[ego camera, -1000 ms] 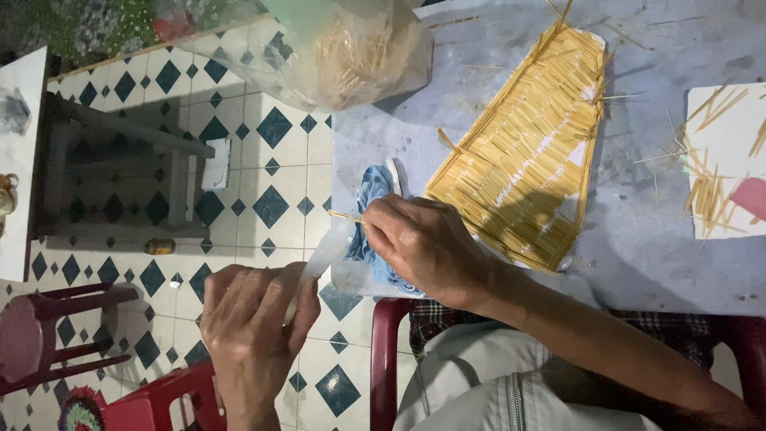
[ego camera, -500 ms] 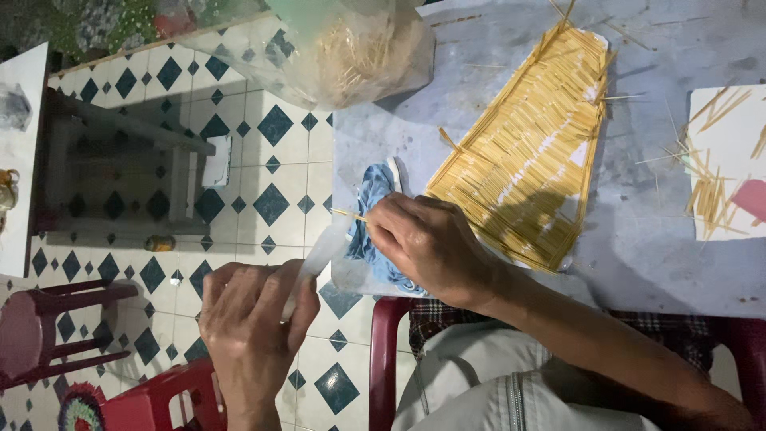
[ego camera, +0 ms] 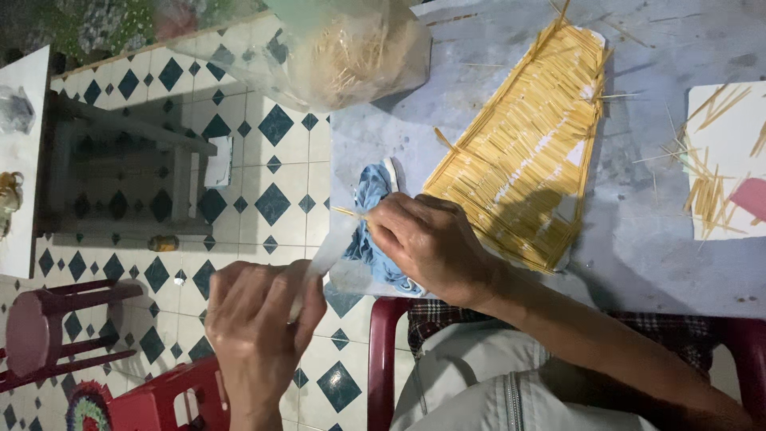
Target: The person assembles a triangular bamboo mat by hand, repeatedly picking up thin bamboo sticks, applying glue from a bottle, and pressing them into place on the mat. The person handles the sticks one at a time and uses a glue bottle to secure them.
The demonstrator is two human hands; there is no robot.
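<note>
Grey bench (ego camera: pixel 662 263) over diamond-tiled floor | left hand (ego camera: pixel 259 319) grip closed on clear tube (ego camera: pixel 323 259) | right hand (ego camera: pixel 435 243) pinches thin wooden stick (ego camera: pixel 347 212) beside flat yellow stick-panel (ego camera: pixel 527 152), steadying it for the tube's tip

Panel (ego camera: pixel 523 152): thin pale wooden sticks, matt, ribbed. Counter (ego camera: pixel 638 239): grey, smooth, dull, stone-like. Cloth (ego camera: pixel 369 199): blue, soft, crumpled. Bag (ego camera: pixel 351 48): clear glossy plastic. Floor (ego camera: pixel 271 160): glazed tile, slightly shiny. Chair (ego camera: pixel 383 351): red glossy plastic.
</note>
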